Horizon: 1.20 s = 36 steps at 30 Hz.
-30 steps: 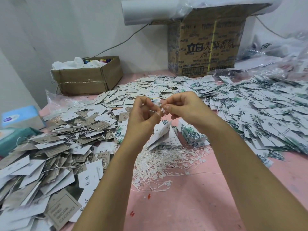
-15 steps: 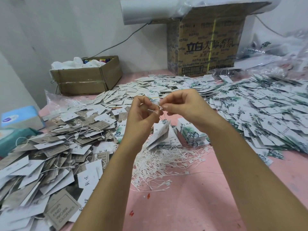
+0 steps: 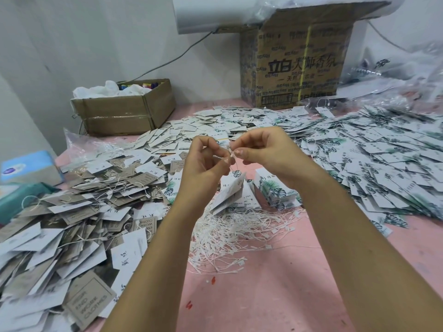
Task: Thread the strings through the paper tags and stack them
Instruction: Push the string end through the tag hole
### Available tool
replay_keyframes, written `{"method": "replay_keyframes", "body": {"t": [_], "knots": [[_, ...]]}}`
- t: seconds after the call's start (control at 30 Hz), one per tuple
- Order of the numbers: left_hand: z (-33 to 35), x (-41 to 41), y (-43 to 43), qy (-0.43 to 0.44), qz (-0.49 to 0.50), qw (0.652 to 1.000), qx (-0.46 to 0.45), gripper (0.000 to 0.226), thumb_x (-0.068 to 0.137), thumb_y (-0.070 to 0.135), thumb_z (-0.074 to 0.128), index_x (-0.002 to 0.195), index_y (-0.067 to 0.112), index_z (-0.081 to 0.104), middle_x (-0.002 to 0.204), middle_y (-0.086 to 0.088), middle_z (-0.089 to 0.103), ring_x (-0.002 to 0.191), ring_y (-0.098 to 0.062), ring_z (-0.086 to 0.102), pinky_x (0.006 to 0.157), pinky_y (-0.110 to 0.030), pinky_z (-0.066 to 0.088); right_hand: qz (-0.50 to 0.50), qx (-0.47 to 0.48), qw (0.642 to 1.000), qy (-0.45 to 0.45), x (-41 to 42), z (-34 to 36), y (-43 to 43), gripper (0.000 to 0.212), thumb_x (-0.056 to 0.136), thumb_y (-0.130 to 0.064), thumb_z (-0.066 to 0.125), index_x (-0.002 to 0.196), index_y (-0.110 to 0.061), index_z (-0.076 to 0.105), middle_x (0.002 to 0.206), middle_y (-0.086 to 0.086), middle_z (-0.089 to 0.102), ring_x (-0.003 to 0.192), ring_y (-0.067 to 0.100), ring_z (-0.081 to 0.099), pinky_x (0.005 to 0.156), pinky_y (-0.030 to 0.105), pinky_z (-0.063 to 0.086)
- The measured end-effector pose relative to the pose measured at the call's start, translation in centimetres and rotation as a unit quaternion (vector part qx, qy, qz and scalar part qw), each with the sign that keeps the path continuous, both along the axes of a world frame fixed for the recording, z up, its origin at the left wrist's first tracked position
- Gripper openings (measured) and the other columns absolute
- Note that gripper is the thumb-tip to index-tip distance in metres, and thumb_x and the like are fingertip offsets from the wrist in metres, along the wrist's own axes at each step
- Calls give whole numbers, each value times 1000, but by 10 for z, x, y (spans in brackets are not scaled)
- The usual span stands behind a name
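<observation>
Nearest me on the pink table (image 3: 275, 291) lies a tangle of loose white strings (image 3: 239, 233); above it a small bundle of tags (image 3: 229, 194) hangs from one string (image 3: 232, 156) just below my hands; my left hand (image 3: 203, 161) and right hand (image 3: 266, 152) meet fingertip to fingertip, both pinching that string, remaining fingers curled; strung tags (image 3: 84, 200) heap on my left, leaf-printed tags (image 3: 374, 149) spread right; a printed carton (image 3: 297, 65) stands behind.

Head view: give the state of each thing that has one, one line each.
left hand, pinching the string
right hand, pinching the string too
held tags, dangling tilted below the hands
loose strings, tangled heap on the table
small box, open, filled
large box, flaps open
</observation>
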State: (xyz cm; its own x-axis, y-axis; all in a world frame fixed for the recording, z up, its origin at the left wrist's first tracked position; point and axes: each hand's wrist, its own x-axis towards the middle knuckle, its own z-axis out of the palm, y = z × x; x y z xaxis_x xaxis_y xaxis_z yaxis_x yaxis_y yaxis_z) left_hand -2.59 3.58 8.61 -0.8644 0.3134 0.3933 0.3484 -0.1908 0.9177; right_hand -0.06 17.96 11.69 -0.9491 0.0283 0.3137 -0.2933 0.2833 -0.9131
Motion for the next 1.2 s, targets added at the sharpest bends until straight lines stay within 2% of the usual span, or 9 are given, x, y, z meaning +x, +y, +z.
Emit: {"method": "replay_keyframes", "body": {"t": [0.3,0.47,0.57,0.77,0.87,0.97,1.03,1.13,1.2], "knots": [[0,0,0,5,6,1000,-10,31,86,-12,53,85,17,41,82,-9,56,73,-22,52,66,-41,38,13,12,1000,-1,-1,0,-2,21,82,6,62,74,-14,66,69,4,65,70,16,59,64,21,49],[0,0,1,7,10,1000,0,31,86,-10,57,86,18,42,81,-7,58,68,-20,52,62,-33,42,21,5,1000,0,0,-1,-1,20,83,5,62,76,-13,66,71,4,65,70,14,60,64,20,49],[-1,-1,0,9,21,1000,14,31,83,-5,63,89,19,43,77,-3,62,63,-16,54,59,-28,43,35,-18,999,-5,0,-1,0,19,83,5,61,76,-12,66,71,3,65,67,9,61,62,17,50],[-3,-6,-2,-2,46,999,17,28,80,5,69,89,21,49,72,8,61,65,-12,54,60,-25,46,49,-26,998,-18,1,-2,-5,20,84,6,58,75,-11,64,66,-1,63,61,3,59,60,16,50],[-5,-9,-3,-23,55,998,-2,22,78,25,70,88,22,50,71,10,62,59,-3,56,58,-21,46,41,-6,999,-6,3,1,-7,16,86,5,58,77,-8,63,67,-1,62,60,1,58,59,16,50],[-9,-9,-3,23,46,996,-68,30,81,51,61,89,25,49,81,4,62,63,-3,55,60,-21,44,13,21,1000,-1,2,3,-11,18,91,4,51,79,-9,56,67,2,58,57,4,55,59,18,49],[-11,-10,-5,61,21,987,-146,32,79,47,65,97,29,47,88,6,60,68,-4,54,62,-22,44,-6,22,1000,3,1,3,-14,21,93,4,46,78,-10,51,66,4,56,58,10,52,61,23,47],[-14,-15,-12,72,14,961,-266,66,62,47,81,111,34,40,96,10,54,79,-7,53,65,-23,44,-24,-3,1000,20,0,3,-16,24,92,6,44,76,-10,49,66,6,56,58,13,51,59,22,47],[-17,-16,-12,83,14,946,-314,69,66,36,83,115,38,35,93,13,52,81,-6,53,66,-24,46,-31,-26,999,33,0,4,-14,24,91,6,44,76,-10,51,66,6,57,58,13,52,58,20,49]]}}
